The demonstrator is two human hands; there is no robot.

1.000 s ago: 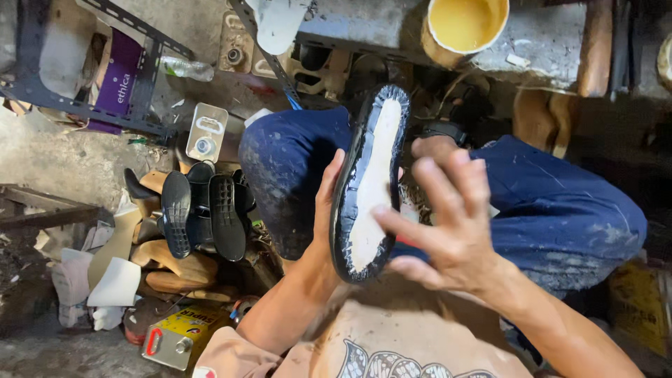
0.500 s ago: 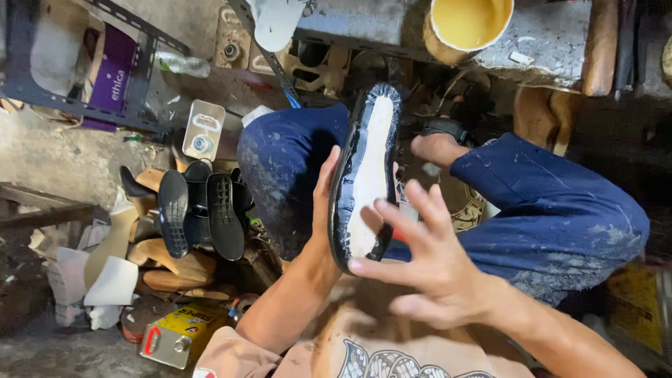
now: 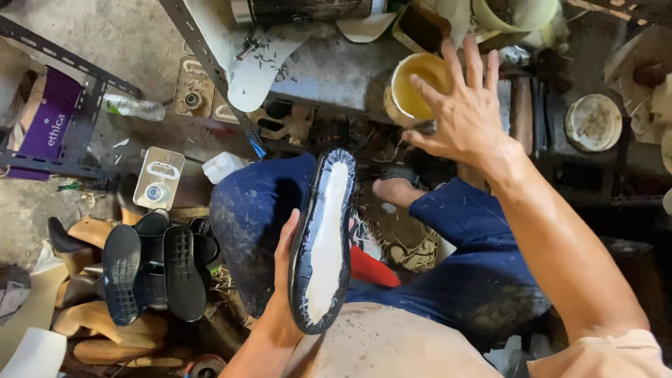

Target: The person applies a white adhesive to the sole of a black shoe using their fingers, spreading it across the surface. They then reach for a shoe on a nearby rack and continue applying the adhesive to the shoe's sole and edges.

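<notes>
My left hand (image 3: 285,269) grips a black shoe sole (image 3: 323,241) upright over my lap, its inner face coated pale white. My right hand (image 3: 463,112) is stretched out with fingers spread, hovering beside a yellow tub of glue (image 3: 413,87) on the grey workbench (image 3: 329,66). It holds nothing. My legs in blue trousers (image 3: 483,259) fill the middle of the view.
On the floor at left stand several black soles (image 3: 154,269) and wooden shoe lasts (image 3: 105,329). A metal can (image 3: 159,178) and a white plastic bottle (image 3: 222,166) lie nearby. A dark metal rack (image 3: 63,91) holds a purple box. A round dish (image 3: 593,122) sits at right.
My right hand left the sole and reached forward and up to the yellow tub. The view tilted up toward the bench. The left hand kept its hold on the sole.
</notes>
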